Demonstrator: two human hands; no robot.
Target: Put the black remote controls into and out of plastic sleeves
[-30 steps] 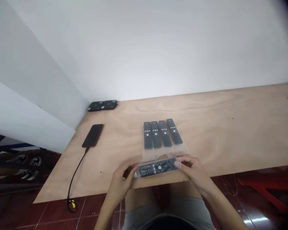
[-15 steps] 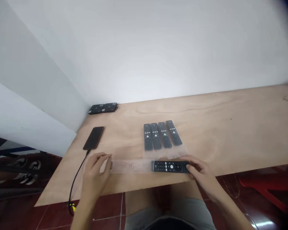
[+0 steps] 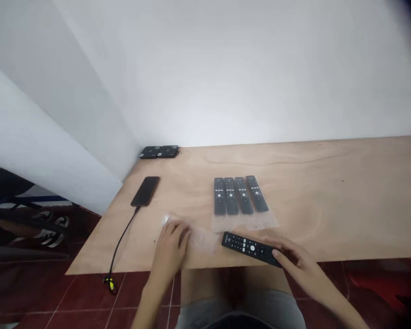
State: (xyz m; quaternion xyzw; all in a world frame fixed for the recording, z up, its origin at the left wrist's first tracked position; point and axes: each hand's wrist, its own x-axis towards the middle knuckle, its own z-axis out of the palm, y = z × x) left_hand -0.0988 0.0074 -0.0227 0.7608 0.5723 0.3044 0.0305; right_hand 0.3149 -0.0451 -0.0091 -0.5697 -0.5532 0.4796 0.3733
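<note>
My right hand [image 3: 292, 256] grips a black remote control [image 3: 248, 247] by its lower end, thumb on top. The remote lies slanted at the table's front edge, outside any bag. A clear plastic sleeve [image 3: 203, 238] lies to its left, and my left hand [image 3: 173, 240] is closed on it with curled fingers. The sleeve looks crumpled, and a small shiny part of it sticks out beyond the hand. Just behind, several black remotes [image 3: 229, 196] rest side by side in clear sleeves whose loose ends point toward me.
On the left of the wooden table [image 3: 315, 196] lies a phone [image 3: 145, 191] with a black cable [image 3: 121, 241] running over the front edge. Two flat black boxes [image 3: 159, 152] sit at the back left corner by the wall. A person's shoe [image 3: 56, 232] shows at far left.
The remote's top end has come apart from the sleeve and turned to a slant. My left hand has moved right over the sleeve, which is now crumpled. The view has shifted slightly.
</note>
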